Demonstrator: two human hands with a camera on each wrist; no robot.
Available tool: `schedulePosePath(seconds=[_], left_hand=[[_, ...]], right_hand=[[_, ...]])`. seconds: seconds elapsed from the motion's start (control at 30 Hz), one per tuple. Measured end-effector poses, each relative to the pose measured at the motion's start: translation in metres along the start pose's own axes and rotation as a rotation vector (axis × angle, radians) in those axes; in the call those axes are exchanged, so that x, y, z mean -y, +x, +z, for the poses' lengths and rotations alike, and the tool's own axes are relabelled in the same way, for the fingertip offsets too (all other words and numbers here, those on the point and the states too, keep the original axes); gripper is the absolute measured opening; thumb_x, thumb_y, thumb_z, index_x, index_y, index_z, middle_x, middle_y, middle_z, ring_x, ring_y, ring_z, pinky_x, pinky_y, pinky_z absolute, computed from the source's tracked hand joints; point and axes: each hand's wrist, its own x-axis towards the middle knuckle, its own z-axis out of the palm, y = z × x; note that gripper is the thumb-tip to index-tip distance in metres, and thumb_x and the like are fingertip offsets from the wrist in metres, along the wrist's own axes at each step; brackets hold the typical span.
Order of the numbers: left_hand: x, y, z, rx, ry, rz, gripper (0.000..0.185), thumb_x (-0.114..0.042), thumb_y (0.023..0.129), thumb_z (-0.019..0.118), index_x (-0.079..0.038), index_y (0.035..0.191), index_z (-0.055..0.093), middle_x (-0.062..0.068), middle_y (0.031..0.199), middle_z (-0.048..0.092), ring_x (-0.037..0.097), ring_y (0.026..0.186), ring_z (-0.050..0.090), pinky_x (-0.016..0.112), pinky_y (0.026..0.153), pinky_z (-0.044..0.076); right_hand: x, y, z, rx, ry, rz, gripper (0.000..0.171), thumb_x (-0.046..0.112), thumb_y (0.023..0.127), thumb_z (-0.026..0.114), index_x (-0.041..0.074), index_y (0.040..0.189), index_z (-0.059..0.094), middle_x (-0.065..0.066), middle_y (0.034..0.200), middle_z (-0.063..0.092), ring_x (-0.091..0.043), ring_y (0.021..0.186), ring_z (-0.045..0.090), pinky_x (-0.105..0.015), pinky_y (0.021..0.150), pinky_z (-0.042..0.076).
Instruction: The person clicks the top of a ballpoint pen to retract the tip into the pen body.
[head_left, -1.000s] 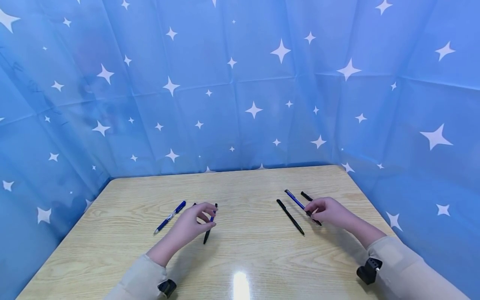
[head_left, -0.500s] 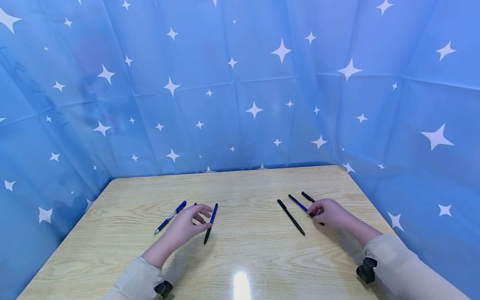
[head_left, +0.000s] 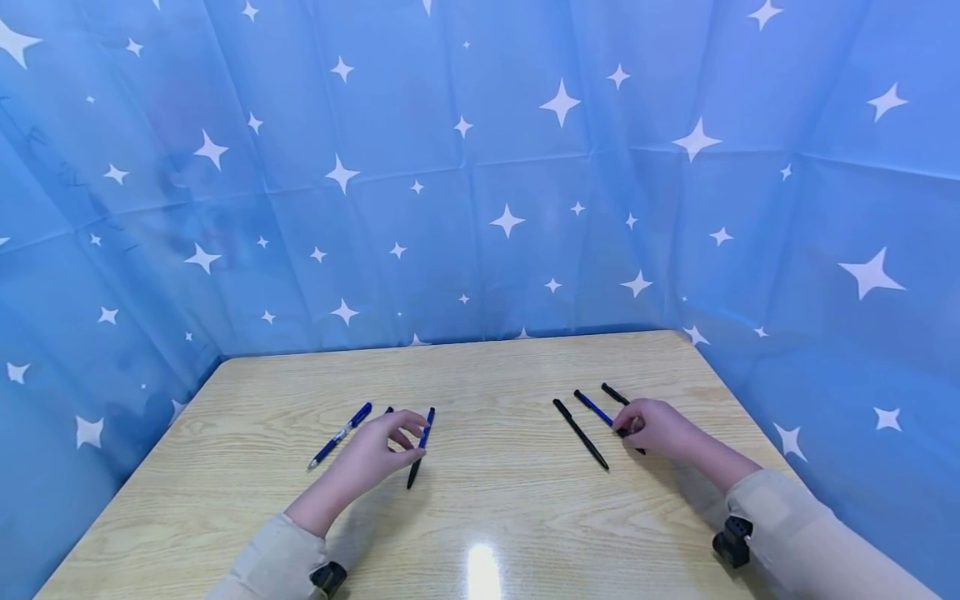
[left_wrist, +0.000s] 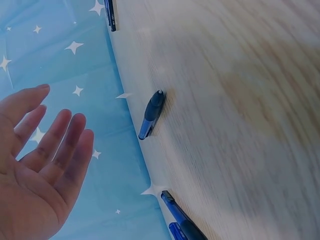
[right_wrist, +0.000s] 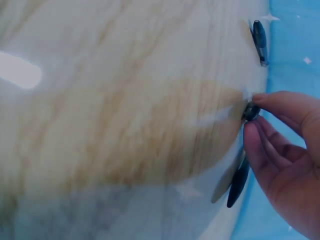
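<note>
My left hand (head_left: 375,450) hovers with relaxed fingers beside a blue pen with a black grip (head_left: 427,429); in the left wrist view the hand (left_wrist: 47,160) holds nothing and this pen (left_wrist: 152,114) lies apart from it. Thumb and fingertips of my right hand (head_left: 660,429) pinch a blue pen (head_left: 594,409) near its dark end, low over the table. In the right wrist view the pinched dark end (right_wrist: 251,111) shows between thumb and finger. Partly hidden by this hand is a black pen (head_left: 615,393). Another black pen (head_left: 581,433) lies to its left.
A blue and white pen (head_left: 340,436) lies left of my left hand. One dark pen end (head_left: 389,409) peeks out behind that hand. The wooden table (head_left: 495,475) carries a light glare near the front, and a blue star-patterned curtain (head_left: 480,183) surrounds it.
The blue pen in my right hand has shifted slightly toward me and right, lining up between the black pens. My left hand has drawn back a little left from its nearest pen.
</note>
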Motion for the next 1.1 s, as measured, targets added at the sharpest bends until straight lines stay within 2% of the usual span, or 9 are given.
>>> schedulePosePath(seconds=[0.2, 0.33, 0.67, 0.93, 1.1], left_hand=[[-0.003, 0.003, 0.001, 0.015, 0.016, 0.033, 0.03, -0.014, 0.088, 0.074, -0.02, 0.115, 0.066, 0.003, 0.106, 0.066, 0.012, 0.087, 0.063, 0.031, 0.067, 0.052], [-0.006, 0.008, 0.005, 0.046, 0.028, 0.069, 0.031, -0.014, 0.089, 0.073, -0.018, 0.118, 0.065, 0.004, 0.107, 0.067, 0.013, 0.088, 0.063, 0.03, 0.069, 0.053], [-0.019, 0.019, 0.018, 0.116, 0.038, 0.119, 0.031, -0.017, 0.089, 0.073, -0.017, 0.12, 0.064, 0.004, 0.108, 0.067, 0.01, 0.086, 0.063, 0.03, 0.071, 0.052], [-0.023, 0.027, 0.034, 0.154, 0.022, 0.139, 0.033, -0.017, 0.09, 0.072, -0.012, 0.122, 0.064, 0.006, 0.109, 0.067, 0.01, 0.087, 0.063, 0.028, 0.072, 0.052], [-0.028, 0.029, 0.039, 0.169, 0.045, 0.148, 0.034, -0.018, 0.09, 0.072, -0.011, 0.122, 0.064, 0.005, 0.109, 0.067, 0.008, 0.087, 0.062, 0.028, 0.073, 0.052]], right_hand=[[0.008, 0.004, -0.002, -0.017, -0.005, 0.022, 0.019, -0.001, 0.082, 0.073, 0.005, 0.099, 0.072, -0.003, 0.093, 0.063, -0.016, 0.078, 0.056, -0.032, 0.064, 0.05], [0.014, 0.007, -0.001, -0.017, 0.003, 0.001, 0.017, 0.001, 0.084, 0.073, 0.005, 0.1, 0.071, -0.005, 0.094, 0.064, -0.016, 0.079, 0.057, -0.032, 0.063, 0.05], [0.031, 0.013, 0.011, 0.042, -0.003, -0.156, 0.016, 0.002, 0.085, 0.071, 0.004, 0.101, 0.071, -0.004, 0.098, 0.063, -0.015, 0.081, 0.061, -0.03, 0.068, 0.052], [0.034, 0.017, 0.022, 0.086, -0.04, -0.131, 0.023, 0.009, 0.079, 0.081, 0.006, 0.099, 0.071, 0.001, 0.091, 0.062, -0.01, 0.075, 0.058, -0.027, 0.064, 0.05], [0.035, 0.019, 0.026, 0.133, -0.026, -0.112, 0.027, 0.007, 0.077, 0.082, 0.004, 0.101, 0.072, 0.001, 0.09, 0.06, -0.01, 0.075, 0.055, -0.026, 0.062, 0.048]])
